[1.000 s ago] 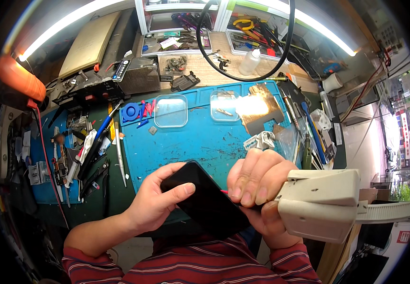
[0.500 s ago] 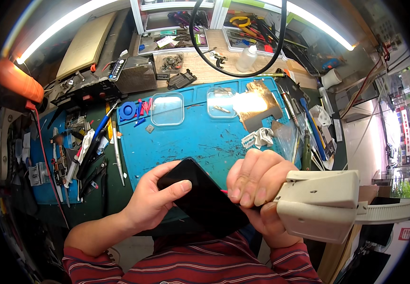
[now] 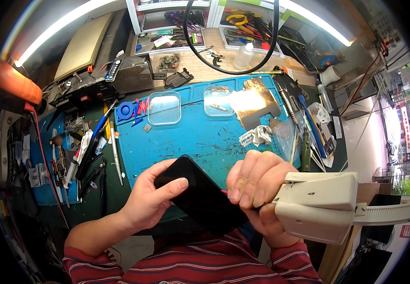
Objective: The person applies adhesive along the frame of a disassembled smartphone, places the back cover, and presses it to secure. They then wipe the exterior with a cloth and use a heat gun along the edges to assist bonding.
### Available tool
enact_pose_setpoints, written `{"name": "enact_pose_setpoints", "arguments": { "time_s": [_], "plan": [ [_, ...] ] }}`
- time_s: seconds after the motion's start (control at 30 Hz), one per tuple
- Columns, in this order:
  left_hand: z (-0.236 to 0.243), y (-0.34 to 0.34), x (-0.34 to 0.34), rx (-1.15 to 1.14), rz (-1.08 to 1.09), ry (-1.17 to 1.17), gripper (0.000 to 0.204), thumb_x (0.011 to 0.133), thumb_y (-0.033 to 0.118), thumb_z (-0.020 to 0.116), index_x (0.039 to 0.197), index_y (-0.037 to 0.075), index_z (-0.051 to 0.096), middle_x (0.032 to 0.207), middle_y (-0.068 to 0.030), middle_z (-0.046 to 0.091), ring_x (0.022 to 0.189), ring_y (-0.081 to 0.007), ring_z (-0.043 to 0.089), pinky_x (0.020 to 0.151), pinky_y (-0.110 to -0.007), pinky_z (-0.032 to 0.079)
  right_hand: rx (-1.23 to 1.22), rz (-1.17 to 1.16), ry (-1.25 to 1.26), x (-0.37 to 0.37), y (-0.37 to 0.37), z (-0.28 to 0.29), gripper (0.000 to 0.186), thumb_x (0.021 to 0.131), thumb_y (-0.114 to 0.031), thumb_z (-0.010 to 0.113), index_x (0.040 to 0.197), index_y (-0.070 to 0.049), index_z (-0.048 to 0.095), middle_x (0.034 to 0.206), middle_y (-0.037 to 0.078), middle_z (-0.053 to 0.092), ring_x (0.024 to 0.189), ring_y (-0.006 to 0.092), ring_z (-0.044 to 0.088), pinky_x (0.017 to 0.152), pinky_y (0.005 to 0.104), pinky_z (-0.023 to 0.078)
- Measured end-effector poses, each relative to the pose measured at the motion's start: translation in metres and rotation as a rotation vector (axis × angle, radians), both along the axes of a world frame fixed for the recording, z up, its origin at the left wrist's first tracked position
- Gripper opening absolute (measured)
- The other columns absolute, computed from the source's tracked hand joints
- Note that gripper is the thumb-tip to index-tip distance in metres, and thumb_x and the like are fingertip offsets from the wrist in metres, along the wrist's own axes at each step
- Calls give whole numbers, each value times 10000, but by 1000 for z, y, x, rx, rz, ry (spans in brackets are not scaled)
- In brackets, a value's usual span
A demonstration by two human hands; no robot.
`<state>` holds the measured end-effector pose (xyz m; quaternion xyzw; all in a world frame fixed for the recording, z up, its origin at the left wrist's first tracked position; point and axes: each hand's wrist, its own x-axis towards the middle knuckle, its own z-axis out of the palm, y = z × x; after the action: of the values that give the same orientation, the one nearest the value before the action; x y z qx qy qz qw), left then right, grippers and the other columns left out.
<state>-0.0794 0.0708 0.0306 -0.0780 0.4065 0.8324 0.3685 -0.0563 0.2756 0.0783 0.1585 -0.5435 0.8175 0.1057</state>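
Note:
A black smartphone [image 3: 200, 194] lies tilted in my left hand [image 3: 150, 191]. The thumb presses on its glossy dark face and the fingers are behind it. At the phone's right edge is my closed right hand [image 3: 259, 184], its fingers pinched around a thin red tool [image 3: 224, 192]. Only a short red bit of that tool shows beside the phone; the fingers hide the rest. A beige plastic housing [image 3: 316, 203] on a ribbed arm covers part of the right hand and wrist. I cannot tell whether the hand touches it.
A blue work mat [image 3: 176, 142] carries two clear plastic trays [image 3: 164, 109], a copper-coloured plate [image 3: 257, 102] and crumpled tissue [image 3: 261, 135]. Tweezers and pliers [image 3: 102, 182] lie left, screwdrivers [image 3: 305, 142] right. A black cable loop [image 3: 275, 42] hangs at the back near a squeeze bottle [image 3: 244, 57].
The view has shifted slightly, moving the bench a little left in the picture. The phone has tipped slightly, its upper end shifting left and up. Both hands keep nearly the same grip.

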Motion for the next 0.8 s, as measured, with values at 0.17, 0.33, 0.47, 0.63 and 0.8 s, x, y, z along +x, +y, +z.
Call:
{"name": "enact_pose_setpoints", "arguments": {
  "time_s": [0.17, 0.33, 0.47, 0.63, 0.8],
  "plan": [
    [-2, -1, 0, -7, 1, 2, 425, 939, 44, 648, 1334, -19, 506, 1161, -98, 650, 1028, -152, 644, 867, -307, 546, 45, 32, 5, 0, 5, 1, 302, 894, -341, 740, 823, -131, 536, 809, 15, 531, 747, 142, 530, 651, 298, 470],
    [-1, 0, 0, -15, 12, 0, 430, 940, 41, 643, 1340, -21, 499, 1161, -100, 650, 1029, -154, 645, 868, -305, 546, 46, 38, 10, 1, 7, 0, 300, 895, -340, 740, 824, -131, 537, 815, 15, 533, 751, 142, 531, 654, 299, 472],
    [1, 1, 1, -23, 30, 5, 438, 939, 48, 647, 1344, -22, 496, 1164, -101, 649, 1036, -157, 643, 876, -307, 544, 44, 25, 0, 4, 7, 0, 295, 896, -338, 739, 829, -131, 539, 817, 14, 534, 755, 143, 533, 657, 300, 474],
    [1, 1, 1, -23, 21, 17, 460, 936, 69, 658, 1353, -26, 488, 1174, -106, 644, 1051, -168, 637, 899, -320, 537, 13, 58, 16, 4, 12, -5, 287, 899, -328, 737, 830, -131, 540, 818, 14, 534, 760, 144, 535, 658, 300, 474],
    [2, 2, 0, -25, 18, 20, 478, 936, 84, 664, 1361, -33, 480, 1179, -111, 642, 1065, -178, 631, 914, -335, 532, 20, -15, -45, 11, 7, 2, 285, 898, -323, 737, 826, -132, 538, 818, 14, 532, 761, 145, 532, 659, 300, 474]
  ]
}}
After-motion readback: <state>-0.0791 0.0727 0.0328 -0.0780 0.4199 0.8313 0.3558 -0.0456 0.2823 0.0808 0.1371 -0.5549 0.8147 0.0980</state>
